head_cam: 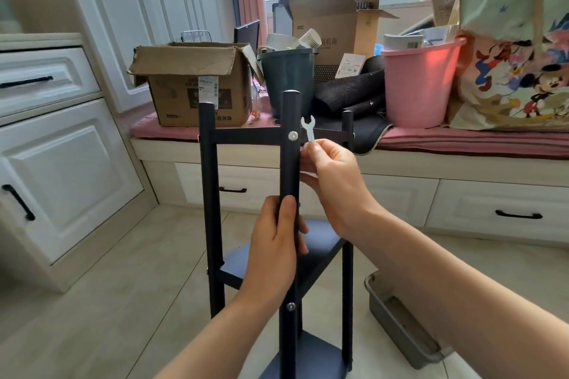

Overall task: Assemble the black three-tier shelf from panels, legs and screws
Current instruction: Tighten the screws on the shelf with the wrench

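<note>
The black three-tier shelf [212,194] stands upright on the tiled floor in front of me, its panels joined to round black legs. My left hand [274,252] grips the nearest leg [290,163] at mid height. A silver screw head [292,135] shows near the top of that leg and another screw [290,306] sits lower down. My right hand [332,178] pinches a small white wrench [308,129] just to the right of the upper screw, its open jaw pointing up and apart from the screw.
A window seat with a pink cushion [462,140] runs behind the shelf, holding a cardboard box [197,86], a dark bin [288,77] and a pink bucket [420,80]. White cabinets [61,163] stand at left. A grey tray [400,320] lies on the floor at right.
</note>
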Tool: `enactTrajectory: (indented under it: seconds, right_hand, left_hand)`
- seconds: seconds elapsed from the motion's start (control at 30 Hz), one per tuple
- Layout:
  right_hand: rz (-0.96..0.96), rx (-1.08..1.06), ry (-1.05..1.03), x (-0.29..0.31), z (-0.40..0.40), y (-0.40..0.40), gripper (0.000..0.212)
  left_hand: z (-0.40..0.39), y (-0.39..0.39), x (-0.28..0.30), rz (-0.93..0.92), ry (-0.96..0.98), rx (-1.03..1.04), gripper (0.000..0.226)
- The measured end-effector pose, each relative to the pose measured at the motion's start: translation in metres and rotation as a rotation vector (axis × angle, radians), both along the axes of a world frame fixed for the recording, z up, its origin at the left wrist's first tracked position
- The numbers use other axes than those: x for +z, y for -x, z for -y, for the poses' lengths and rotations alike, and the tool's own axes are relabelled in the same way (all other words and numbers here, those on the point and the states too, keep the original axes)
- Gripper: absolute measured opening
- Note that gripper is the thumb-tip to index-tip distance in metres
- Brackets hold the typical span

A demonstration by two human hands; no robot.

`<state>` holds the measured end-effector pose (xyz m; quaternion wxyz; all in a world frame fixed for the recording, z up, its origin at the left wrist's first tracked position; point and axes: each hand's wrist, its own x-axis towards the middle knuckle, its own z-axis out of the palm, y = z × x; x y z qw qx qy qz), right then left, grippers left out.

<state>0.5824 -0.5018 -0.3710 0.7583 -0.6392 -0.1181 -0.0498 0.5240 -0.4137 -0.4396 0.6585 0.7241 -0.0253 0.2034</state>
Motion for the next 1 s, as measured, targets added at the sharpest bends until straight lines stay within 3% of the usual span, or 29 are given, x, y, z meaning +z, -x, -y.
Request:
enactTrajectory:
  seconds: [0.17, 0.57, 1.0]
  right_hand:
    - [0.164, -0.101, 0.190, -0.010, 0.011, -0.002, 0.028]
    - [0.251, -0.079, 0.434, -0.031, 0.055, -0.002, 0.015]
    - [0.252, -0.068, 0.461, -0.031, 0.049, -0.011, 0.017]
  left_hand:
    - [-0.006, -0.008, 0.001, -0.018, 0.032, 0.045, 0.046]
    - [0.006, -0.021, 0.009, -0.028, 0.167, 0.007, 0.044]
    - [0.001, -0.019, 0.007, -0.070, 0.189, -0.037, 0.052]
